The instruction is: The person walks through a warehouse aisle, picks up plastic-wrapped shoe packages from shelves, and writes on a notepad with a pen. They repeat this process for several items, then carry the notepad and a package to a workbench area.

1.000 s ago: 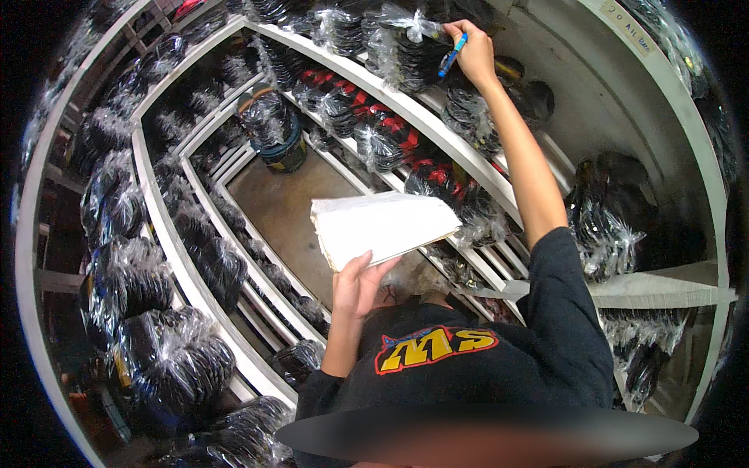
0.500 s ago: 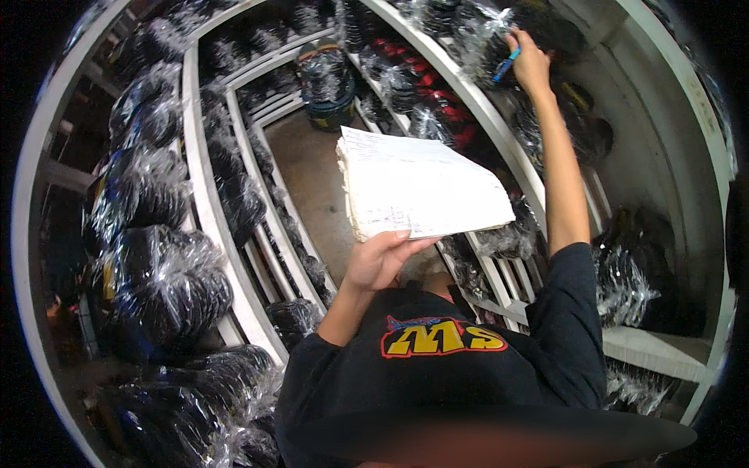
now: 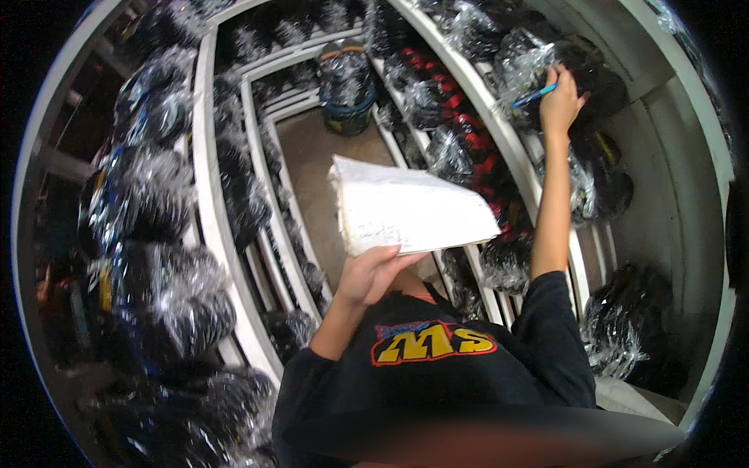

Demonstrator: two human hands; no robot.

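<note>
My left hand (image 3: pixel 370 276) grips a worn pad of white paper (image 3: pixel 417 209) by its near edge, thumb on top. Faint handwriting shows on the upper sheet, and its far right corner curls down. Out to the right, my right hand (image 3: pixel 565 105) reaches up to the shelf with a blue pen (image 3: pixel 534 96) held in it. Its fingertips are at a dark bundle in clear plastic wrap (image 3: pixel 524 64); whether they press on it I cannot tell. Below that hand lies another wrapped dark bundle (image 3: pixel 579 187).
White-framed racks (image 3: pixel 221 234) line both sides of a narrow aisle, loaded with plastic-wrapped dark bundles (image 3: pixel 168 292). Red-and-black bundles (image 3: pixel 476 152) fill part of the right rack. A wrapped stack (image 3: pixel 346 86) stands at the aisle's far end on the brown floor (image 3: pixel 312 156).
My right hand has moved nearer along the right shelf, and the pen has turned flatter. The paper pad sits slightly lower and more tilted. The whole view has shifted a little.
</note>
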